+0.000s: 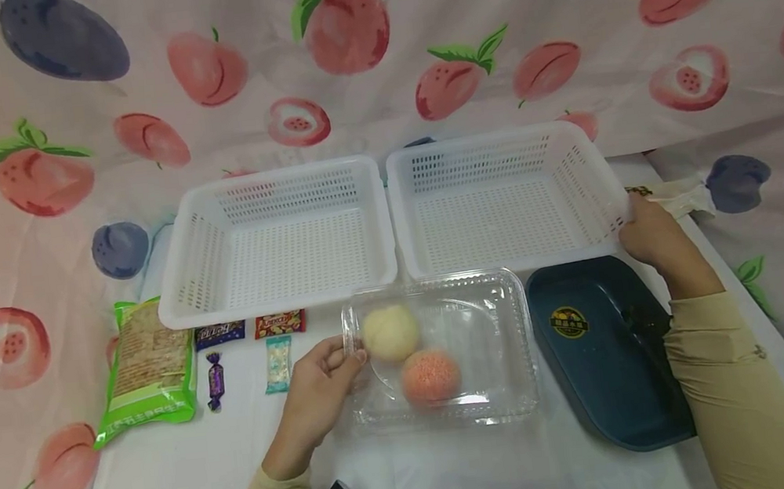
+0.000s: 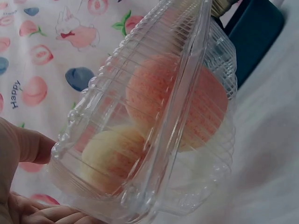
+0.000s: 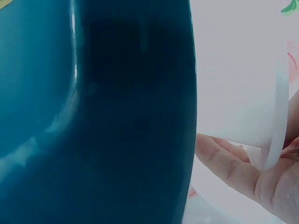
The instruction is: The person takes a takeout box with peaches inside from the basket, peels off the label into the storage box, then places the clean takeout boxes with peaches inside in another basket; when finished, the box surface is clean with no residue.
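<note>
A clear plastic clamshell box lies in front of me, holding a pale yellow round bun and a pink one. My left hand pinches the box's left rim; the left wrist view shows the box close up with both buns inside and my fingers on its edge. My right hand grips the right front corner of the right white basket. In the right wrist view my fingers curl round the basket's white rim.
A second white basket stands to the left of the first. A dark teal tray lies under my right forearm. At left lie a green cracker pack and several small wrapped sweets. A fruit-print cloth hangs behind.
</note>
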{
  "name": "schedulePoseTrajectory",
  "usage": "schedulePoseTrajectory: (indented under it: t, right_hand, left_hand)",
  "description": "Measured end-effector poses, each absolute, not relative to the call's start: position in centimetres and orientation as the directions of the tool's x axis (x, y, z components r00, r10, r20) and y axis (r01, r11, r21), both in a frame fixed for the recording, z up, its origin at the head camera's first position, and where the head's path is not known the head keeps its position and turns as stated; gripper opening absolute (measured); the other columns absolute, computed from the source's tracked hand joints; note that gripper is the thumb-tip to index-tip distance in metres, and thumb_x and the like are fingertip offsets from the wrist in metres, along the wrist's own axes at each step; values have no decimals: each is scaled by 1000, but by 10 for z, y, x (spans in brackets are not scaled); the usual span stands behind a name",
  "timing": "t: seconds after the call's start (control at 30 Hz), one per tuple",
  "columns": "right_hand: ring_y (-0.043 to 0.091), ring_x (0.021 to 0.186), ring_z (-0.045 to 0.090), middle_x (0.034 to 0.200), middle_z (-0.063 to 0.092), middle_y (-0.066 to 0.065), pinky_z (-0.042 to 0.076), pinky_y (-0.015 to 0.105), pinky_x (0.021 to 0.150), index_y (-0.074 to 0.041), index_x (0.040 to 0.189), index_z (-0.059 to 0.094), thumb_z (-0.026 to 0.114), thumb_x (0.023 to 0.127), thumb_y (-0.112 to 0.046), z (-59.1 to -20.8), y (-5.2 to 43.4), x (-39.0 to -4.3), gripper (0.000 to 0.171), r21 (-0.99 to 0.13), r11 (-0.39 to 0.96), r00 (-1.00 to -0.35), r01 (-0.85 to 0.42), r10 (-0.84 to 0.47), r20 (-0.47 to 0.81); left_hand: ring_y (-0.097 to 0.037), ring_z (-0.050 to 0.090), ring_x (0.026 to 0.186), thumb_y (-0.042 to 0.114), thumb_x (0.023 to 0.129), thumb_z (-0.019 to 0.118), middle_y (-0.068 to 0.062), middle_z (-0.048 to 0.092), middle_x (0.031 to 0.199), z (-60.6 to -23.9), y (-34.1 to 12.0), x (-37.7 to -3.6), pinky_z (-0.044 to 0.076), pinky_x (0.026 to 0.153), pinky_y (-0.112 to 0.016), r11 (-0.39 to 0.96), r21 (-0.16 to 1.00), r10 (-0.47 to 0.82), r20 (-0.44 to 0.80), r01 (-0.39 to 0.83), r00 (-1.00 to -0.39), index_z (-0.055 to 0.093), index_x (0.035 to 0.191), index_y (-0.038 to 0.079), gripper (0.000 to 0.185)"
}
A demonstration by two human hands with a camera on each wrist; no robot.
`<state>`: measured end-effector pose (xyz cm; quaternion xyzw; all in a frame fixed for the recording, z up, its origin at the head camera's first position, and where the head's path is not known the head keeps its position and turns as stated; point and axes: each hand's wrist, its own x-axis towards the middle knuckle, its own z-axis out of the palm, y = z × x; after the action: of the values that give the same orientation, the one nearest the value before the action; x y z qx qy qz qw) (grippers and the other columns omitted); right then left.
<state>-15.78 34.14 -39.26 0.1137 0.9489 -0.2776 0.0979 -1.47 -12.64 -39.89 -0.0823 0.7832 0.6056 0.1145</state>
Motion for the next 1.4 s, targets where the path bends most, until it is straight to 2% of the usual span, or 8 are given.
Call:
schedulePoseTrajectory:
  t: [0.17, 0.33, 0.5, 0.73, 1.0, 1.13, 1.23, 1.4]
  right_hand:
    - [62, 122, 45, 140, 37, 51, 38, 75, 102, 20, 156, 13, 28, 96, 8, -392, 341, -158, 63, -500, 827, -959, 256, 154, -236]
    - [63, 123, 45, 141, 36, 51, 38, 75, 104, 20, 156, 11, 28, 97, 8, -392, 340, -159, 63, -512, 819, -960, 259, 159, -232]
    - [62, 125, 44, 143, 35, 50, 38, 75, 105, 18, 158, 9, 28, 97, 8, -392, 338, -160, 65, -518, 809, -954, 279, 174, -243]
    - [62, 125, 44, 143, 35, 51, 38, 74, 106, 17, 158, 8, 27, 96, 7, -390, 334, -161, 65, -503, 815, -951, 288, 182, -250]
    - [62, 129, 42, 148, 31, 50, 35, 73, 109, 16, 159, 4, 28, 97, 6, -389, 336, -163, 67, -490, 820, -946, 294, 179, -269]
    - [60, 126, 43, 146, 34, 50, 36, 73, 107, 16, 159, 8, 28, 96, 6, -391, 337, -160, 67, -491, 825, -950, 282, 170, -260]
    - [59, 122, 45, 143, 36, 49, 38, 73, 104, 15, 159, 10, 28, 95, 7, -392, 338, -158, 67, -498, 823, -954, 274, 169, -246]
    - [60, 121, 46, 142, 38, 49, 39, 74, 103, 14, 159, 11, 28, 95, 7, -392, 339, -157, 67, -498, 819, -953, 283, 181, -245]
  left_hand:
    - [-18, 75, 89, 10, 102, 65, -23, 76, 117, -380, -129, -24, 59, 73, -24, 235, 948, 38, -229, -215, -973, 62, 134, -8, 36]
    - [-36, 72, 115, 10, 104, 61, -28, 72, 123, -363, -131, -39, 64, 85, -35, 178, 960, 72, -233, -218, -970, 54, 139, -12, 42]
    - [-37, 71, 118, 11, 105, 60, -29, 70, 126, -347, -130, -59, 63, 86, -35, 162, 967, 78, -209, -195, -975, 53, 141, -12, 43]
    - [-22, 72, 108, 11, 104, 62, -29, 69, 129, -330, -126, -88, 62, 79, -23, 173, 971, 22, -173, -167, -985, 53, 141, -12, 44]
    - [-37, 64, 128, 10, 106, 58, -31, 65, 136, -324, -116, -117, 62, 89, -36, 78, 977, 34, -202, -198, -979, 47, 145, -13, 46]
    - [-29, 67, 119, 11, 106, 58, -26, 69, 131, -326, -106, -132, 64, 83, -30, 89, 974, 19, -210, -207, -978, 50, 143, -12, 44]
    - [-19, 67, 102, 12, 106, 60, -16, 73, 108, -329, -96, -143, 62, 77, -25, 88, 972, 13, -222, -220, -975, 54, 138, -12, 40]
    - [-9, 55, 81, 16, 104, 64, 5, 54, 76, -331, -81, -159, 53, 70, -22, 132, 965, 12, -231, -228, -973, 61, 126, -10, 34]
